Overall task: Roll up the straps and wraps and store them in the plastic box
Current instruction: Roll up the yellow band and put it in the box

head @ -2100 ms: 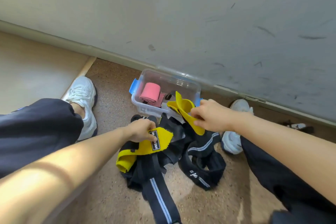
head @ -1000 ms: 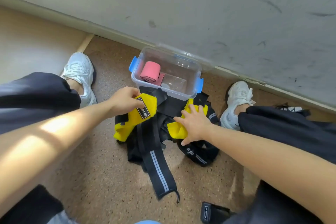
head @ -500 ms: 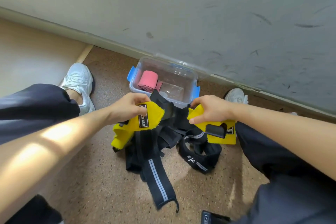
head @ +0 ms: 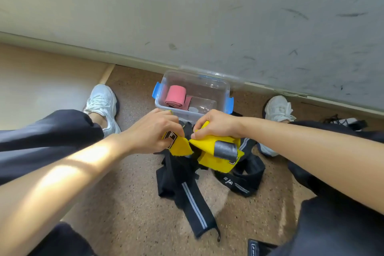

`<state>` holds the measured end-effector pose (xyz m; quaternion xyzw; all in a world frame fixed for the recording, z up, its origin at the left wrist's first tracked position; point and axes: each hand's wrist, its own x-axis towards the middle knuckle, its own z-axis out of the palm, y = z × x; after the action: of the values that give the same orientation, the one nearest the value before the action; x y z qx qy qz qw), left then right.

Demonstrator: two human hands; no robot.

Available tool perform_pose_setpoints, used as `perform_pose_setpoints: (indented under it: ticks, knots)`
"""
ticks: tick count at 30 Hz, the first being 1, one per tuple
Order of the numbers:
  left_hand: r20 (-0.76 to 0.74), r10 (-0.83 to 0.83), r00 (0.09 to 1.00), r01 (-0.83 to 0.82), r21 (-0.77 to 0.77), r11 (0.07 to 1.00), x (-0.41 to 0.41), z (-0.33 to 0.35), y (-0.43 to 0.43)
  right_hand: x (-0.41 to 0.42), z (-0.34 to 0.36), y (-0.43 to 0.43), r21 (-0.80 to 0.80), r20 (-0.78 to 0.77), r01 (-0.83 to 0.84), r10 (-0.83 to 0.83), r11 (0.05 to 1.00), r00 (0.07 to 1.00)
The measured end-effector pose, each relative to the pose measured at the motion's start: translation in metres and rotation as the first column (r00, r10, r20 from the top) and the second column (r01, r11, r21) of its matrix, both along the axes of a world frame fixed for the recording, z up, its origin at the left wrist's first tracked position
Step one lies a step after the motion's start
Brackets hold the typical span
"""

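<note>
A yellow wrap [head: 209, 151] with a grey fastener patch and a black label is held up between both hands above a heap of black straps [head: 187, 189] on the floor. My left hand [head: 153, 131] grips its labelled end. My right hand [head: 216, 124] pinches the other part, close beside the left. Behind the hands stands the clear plastic box [head: 220, 87] with blue clips, open, with a rolled pink wrap [head: 175, 96] inside at its left.
The box stands against a scuffed grey wall [head: 207, 16]. My white shoes [head: 102, 102] [head: 278, 109] and dark trouser legs flank the heap on the speckled brown floor [head: 128, 203]. A black labelled object [head: 257, 248] lies at the bottom edge.
My hands have come together in front of the box, bringing the two parts of the yellow wrap nearly end to end. The left end now hangs less far down.
</note>
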<state>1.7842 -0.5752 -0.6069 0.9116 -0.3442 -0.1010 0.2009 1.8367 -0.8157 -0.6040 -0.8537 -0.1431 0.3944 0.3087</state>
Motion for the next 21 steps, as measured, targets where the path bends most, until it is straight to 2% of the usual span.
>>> perform_pose_setpoints:
  ticks: [4,8,12,15,18,21]
  knots:
    - [0.104,-0.024,0.994,0.024,0.006,1.0,-0.002,-0.002,-0.001,-0.001,-0.001,0.004,0.001,-0.017,-0.029,0.029,1.0,0.999]
    - [0.1,0.051,0.994,-0.053,0.024,0.998,0.001,-0.004,0.009,0.002,0.0,-0.003,0.036,0.042,0.028,-0.029,0.999,0.999]
    - [-0.105,0.224,0.969,-0.232,-0.074,0.97,0.007,-0.002,0.029,0.009,-0.005,-0.032,0.036,0.061,0.163,-0.165,0.986,0.984]
    - [-0.321,0.329,0.888,-0.363,-0.049,0.931,0.009,-0.003,0.046,0.013,-0.014,-0.062,-0.064,0.044,0.226,-0.223,0.972,0.974]
    - [-0.483,0.399,0.78,-0.479,-0.05,0.876,0.012,-0.006,0.062,0.013,-0.022,-0.086,-0.223,0.03,0.14,-0.136,0.965,0.99]
    - [-0.64,0.376,0.67,-0.584,-0.141,0.8,0.013,0.0,0.061,0.014,-0.019,-0.087,-0.325,-0.054,-0.023,0.006,0.946,0.999]
